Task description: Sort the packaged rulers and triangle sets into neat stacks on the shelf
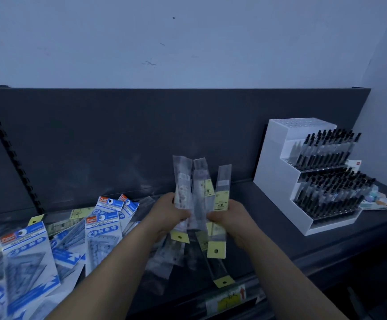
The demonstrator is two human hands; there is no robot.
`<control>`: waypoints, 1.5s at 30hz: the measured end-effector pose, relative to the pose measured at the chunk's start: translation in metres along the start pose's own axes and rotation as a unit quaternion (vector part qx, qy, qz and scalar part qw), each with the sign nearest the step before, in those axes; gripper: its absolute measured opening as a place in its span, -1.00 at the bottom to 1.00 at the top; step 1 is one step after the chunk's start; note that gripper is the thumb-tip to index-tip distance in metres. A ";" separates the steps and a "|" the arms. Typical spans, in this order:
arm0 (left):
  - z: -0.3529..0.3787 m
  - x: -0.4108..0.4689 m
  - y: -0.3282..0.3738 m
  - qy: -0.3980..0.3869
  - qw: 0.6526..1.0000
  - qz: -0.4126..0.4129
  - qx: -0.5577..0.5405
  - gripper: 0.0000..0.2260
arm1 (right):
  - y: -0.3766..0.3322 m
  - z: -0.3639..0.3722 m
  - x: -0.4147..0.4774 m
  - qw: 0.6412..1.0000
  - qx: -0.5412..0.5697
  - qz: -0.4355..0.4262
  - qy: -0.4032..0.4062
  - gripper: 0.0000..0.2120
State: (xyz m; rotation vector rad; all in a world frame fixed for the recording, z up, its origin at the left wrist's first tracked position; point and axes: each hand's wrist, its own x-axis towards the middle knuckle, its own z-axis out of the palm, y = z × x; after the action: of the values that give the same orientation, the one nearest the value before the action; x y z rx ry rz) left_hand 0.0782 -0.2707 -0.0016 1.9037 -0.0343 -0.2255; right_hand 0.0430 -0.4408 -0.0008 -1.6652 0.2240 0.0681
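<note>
Clear-sleeved rulers [196, 195] at frame centre, fanned, pinched by our left hand [168, 215] and right hand [230, 218]. We judge gathering underway; next, square edges, stack on shelf [326, 245].

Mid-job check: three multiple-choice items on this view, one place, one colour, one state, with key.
1. Where on the shelf does the white pen display stand? A) left end B) middle C) right end
2. What colour are the hang tabs on the ruler packs? A) yellow B) red C) green
3. What are the hands doing? A) both idle B) one holds packs C) both grip ruler packs
Key: 1 C, it stands right of both hands. 2 A, the punched tabs are yellow. 3 C, left hand and right hand each grip the fanned bundle.
</note>
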 end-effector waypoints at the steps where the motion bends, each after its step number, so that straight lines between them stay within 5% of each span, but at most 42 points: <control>1: -0.004 -0.005 -0.001 0.010 1.000 -0.001 -0.007 -0.82 | -0.002 0.006 -0.001 1.000 -0.003 -0.003 -0.014 -0.77; 19: -0.184 -0.140 -0.067 0.228 0.969 -0.041 -0.086 -0.81 | -0.038 0.220 -0.061 0.966 -0.092 -0.098 -0.221 -0.77; 35: -0.429 -0.411 -0.177 0.455 0.874 -0.158 -0.056 -0.80 | -0.044 0.544 -0.256 0.873 -0.151 -0.128 -0.447 -0.81; 45: -0.540 -0.466 -0.230 0.516 0.834 -0.186 -0.068 -0.80 | -0.046 0.690 -0.297 0.837 -0.191 -0.124 -0.497 -0.83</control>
State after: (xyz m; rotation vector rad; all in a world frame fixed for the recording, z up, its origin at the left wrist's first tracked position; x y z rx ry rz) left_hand -0.3054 0.3725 0.0217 1.6523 1.0576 0.5525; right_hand -0.1779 0.2780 0.0215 -1.8183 -0.8478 0.8042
